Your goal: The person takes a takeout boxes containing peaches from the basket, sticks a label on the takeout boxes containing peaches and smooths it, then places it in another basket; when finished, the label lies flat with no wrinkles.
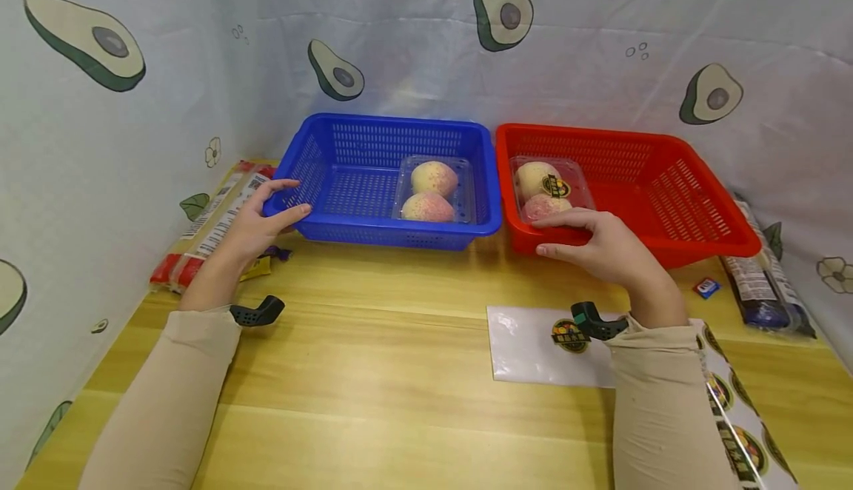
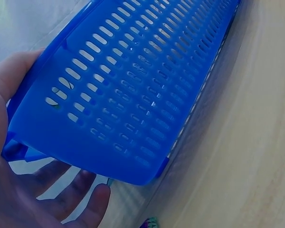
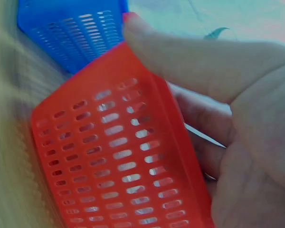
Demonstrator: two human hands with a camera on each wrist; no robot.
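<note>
Head view. Two slotted plastic baskets stand side by side on the wooden tabletop (image 1: 400, 371) against an avocado-print backdrop (image 1: 426, 38). The blue basket (image 1: 346, 179) serves here as landmark. The red basket (image 1: 666, 186) stands just to its right, their rims almost touching. Inside the blue basket, toward its right end, lies a clear clamshell box (image 1: 435, 189) with two pale, pink-speckled fruits. A second labelled clamshell box (image 1: 548, 186) lies in the near-left corner of the red basket, the corner next to the blue one. The left hand (image 1: 263, 216) grasps the blue basket's near-left corner, fingers over the rim and thumb along the front wall. The right hand (image 1: 600, 242) grasps the red basket's near-left rim, fingers curled over the edge beside the clamshell. Flat packets (image 1: 209, 231) lie left of the blue basket; a white stickered sheet (image 1: 533, 346) lies on the tabletop in front of the red basket; a dark wrapped pack (image 1: 760, 283) lies to the far right.

Left wrist view. The blue basket (image 2: 133, 95) fills the frame, seen from outside its slotted wall. The left hand (image 2: 19, 190) cups its corner, thumb on the rim and fingers beneath.

Right wrist view. The right hand (image 3: 237, 142) clasps the red basket (image 3: 114, 161), thumb pressed along the rim and fingers behind the wall. The blue basket (image 3: 71, 33) shows just beyond it.
</note>
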